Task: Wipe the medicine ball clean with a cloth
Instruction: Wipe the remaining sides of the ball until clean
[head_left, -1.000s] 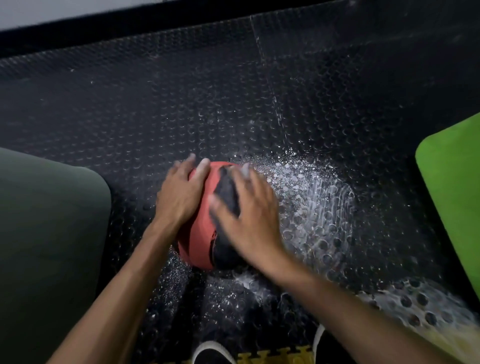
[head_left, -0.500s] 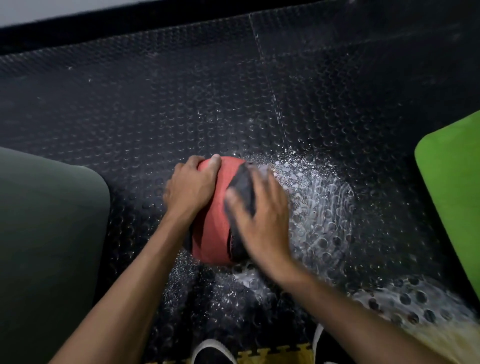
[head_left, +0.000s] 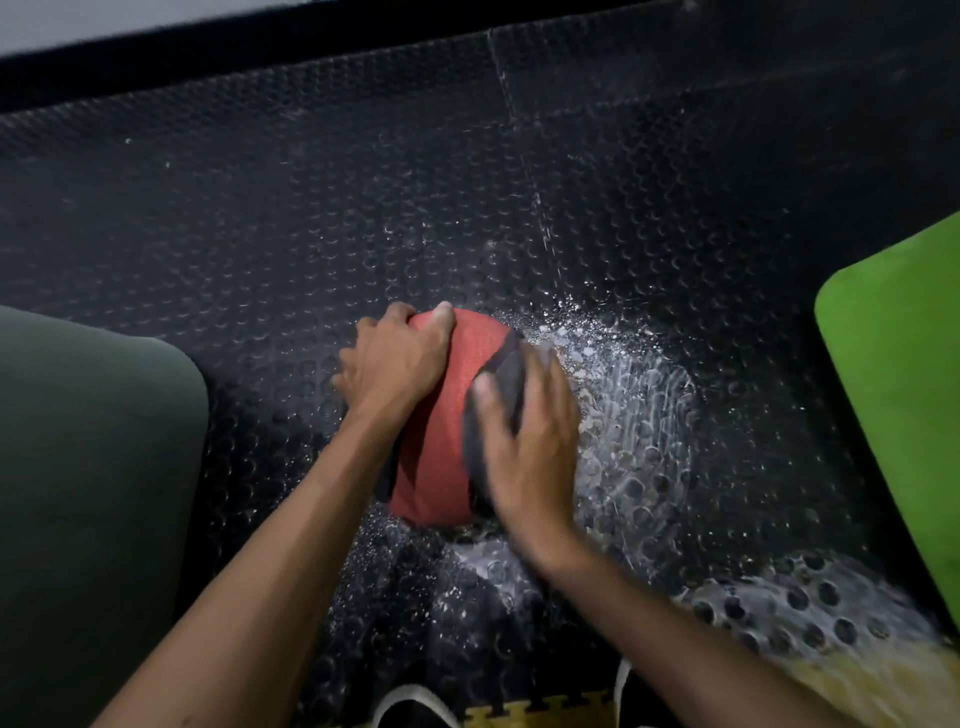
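Note:
A red medicine ball (head_left: 447, 415) with dark panels sits on the black studded rubber floor (head_left: 311, 208). My left hand (head_left: 389, 364) grips the ball's upper left side, its fingers curled over the top. My right hand (head_left: 530, 441) lies on the ball's right side and presses a dark grey cloth (head_left: 506, 379) flat against it. Most of the cloth is hidden under my palm. The right hand is slightly blurred.
A dark green mat (head_left: 93, 493) lies at the left and a bright green mat (head_left: 904, 389) at the right. White wet foam (head_left: 639, 415) covers the floor right of the ball. My shoes (head_left: 410, 706) show at the bottom edge.
The ball has turned, so more red surface faces up. My right hand and the cloth slid to the right side of the ball. My left hand's fingers curled tighter over the top.

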